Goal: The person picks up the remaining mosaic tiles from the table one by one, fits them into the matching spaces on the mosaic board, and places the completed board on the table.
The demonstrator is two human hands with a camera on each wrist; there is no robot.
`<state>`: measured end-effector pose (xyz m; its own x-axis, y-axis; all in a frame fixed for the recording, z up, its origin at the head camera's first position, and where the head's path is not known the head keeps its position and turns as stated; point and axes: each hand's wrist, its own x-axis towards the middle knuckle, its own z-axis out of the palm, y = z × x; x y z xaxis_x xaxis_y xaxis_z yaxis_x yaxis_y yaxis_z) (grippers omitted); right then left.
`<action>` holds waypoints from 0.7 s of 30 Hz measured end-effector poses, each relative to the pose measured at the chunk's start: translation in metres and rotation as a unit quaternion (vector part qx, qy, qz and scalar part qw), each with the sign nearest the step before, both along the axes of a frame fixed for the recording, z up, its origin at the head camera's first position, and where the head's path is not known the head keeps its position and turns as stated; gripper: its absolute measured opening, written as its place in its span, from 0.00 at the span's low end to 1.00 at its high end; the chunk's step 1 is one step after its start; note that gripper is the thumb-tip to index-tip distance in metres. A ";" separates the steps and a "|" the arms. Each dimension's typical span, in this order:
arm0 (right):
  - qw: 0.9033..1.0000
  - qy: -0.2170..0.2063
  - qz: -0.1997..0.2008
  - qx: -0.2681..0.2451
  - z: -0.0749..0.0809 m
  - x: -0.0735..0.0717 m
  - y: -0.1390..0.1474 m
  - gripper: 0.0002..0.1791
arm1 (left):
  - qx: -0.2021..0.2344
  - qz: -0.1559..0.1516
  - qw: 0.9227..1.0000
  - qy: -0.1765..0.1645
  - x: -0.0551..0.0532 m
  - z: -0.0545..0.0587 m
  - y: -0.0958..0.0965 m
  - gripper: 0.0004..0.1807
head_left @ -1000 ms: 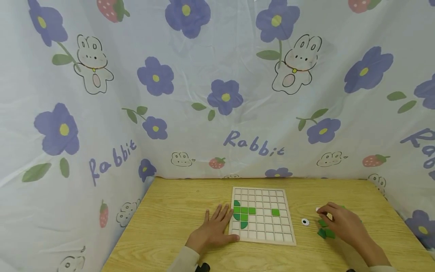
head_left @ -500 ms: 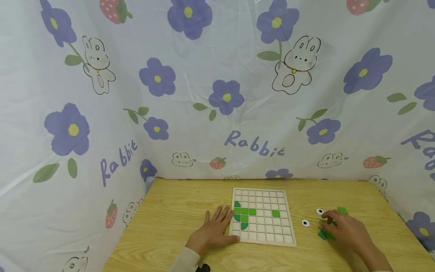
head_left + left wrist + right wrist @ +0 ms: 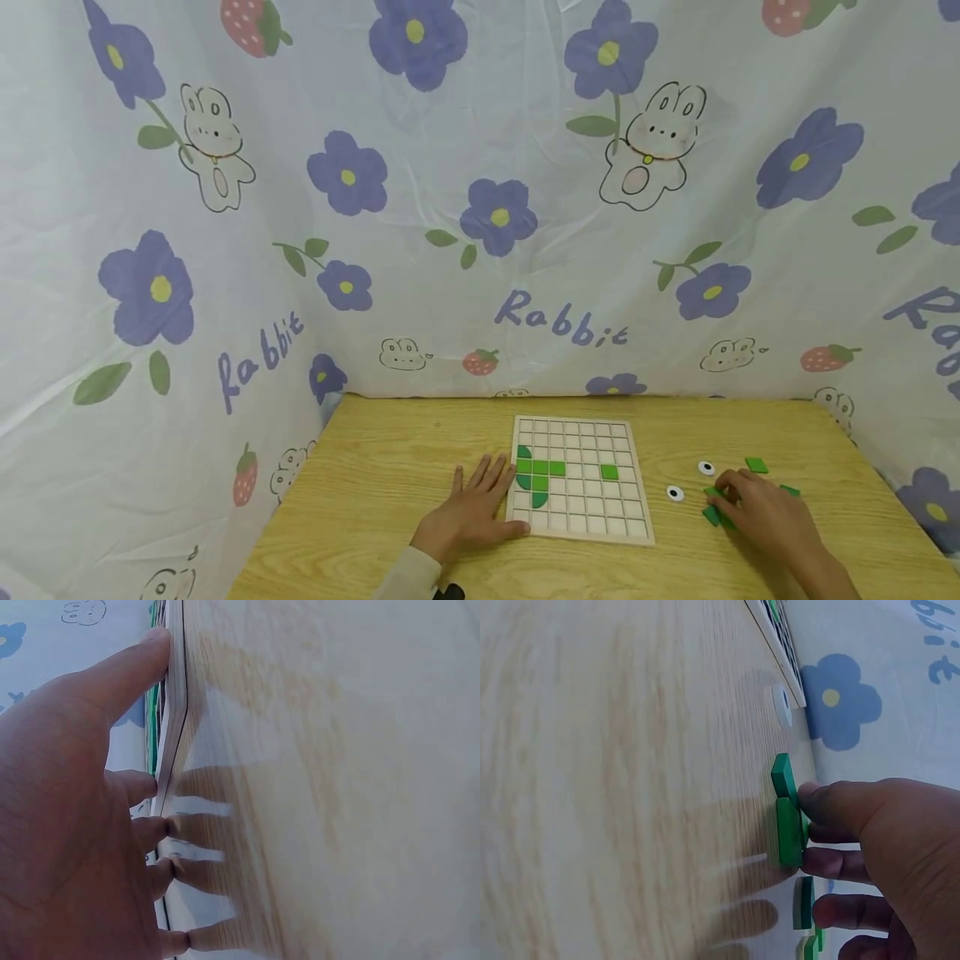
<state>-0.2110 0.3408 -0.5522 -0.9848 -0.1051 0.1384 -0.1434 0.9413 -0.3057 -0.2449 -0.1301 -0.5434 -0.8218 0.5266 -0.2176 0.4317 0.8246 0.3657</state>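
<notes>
My left hand (image 3: 467, 512) lies on the table with its fingers spread, its thumb and fingertips at the left side of a wooden grid board (image 3: 596, 501). Light green squares (image 3: 540, 467) and dark green rounded tiles (image 3: 523, 482) sit in the board's cells, mostly on the left; a lone green square (image 3: 609, 472) is further right. To the right of the board, my right hand (image 3: 768, 515) pinches a green tile (image 3: 712, 492) between thumb and forefinger, low over other green tiles (image 3: 787, 832). The hand hides part of that pile.
Two white eye discs, a nearer one (image 3: 675, 494) and a farther one (image 3: 706, 468), lie between board and right hand. A green square (image 3: 756, 464) and a darker tile (image 3: 790, 490) lie beyond the hand. A patterned curtain (image 3: 420, 250) encloses the table (image 3: 390, 467).
My right hand has let go of the farther eye disc, moved slightly right and nearer, and taken a green tile between its fingers. The left hand stays in place.
</notes>
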 end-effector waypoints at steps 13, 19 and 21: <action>0.999 -0.030 -0.022 0.000 0.004 -0.009 -0.006 0.11 | -0.007 0.003 1.000 0.000 0.001 0.000 0.000 0.56; 0.998 -0.056 -0.036 -0.002 0.003 -0.012 -0.007 0.12 | -0.010 0.003 1.000 0.006 0.001 0.000 0.000 0.55; 0.998 -0.059 -0.035 -0.001 0.004 -0.012 -0.008 0.12 | -0.009 0.003 1.000 0.008 0.001 -0.001 0.000 0.55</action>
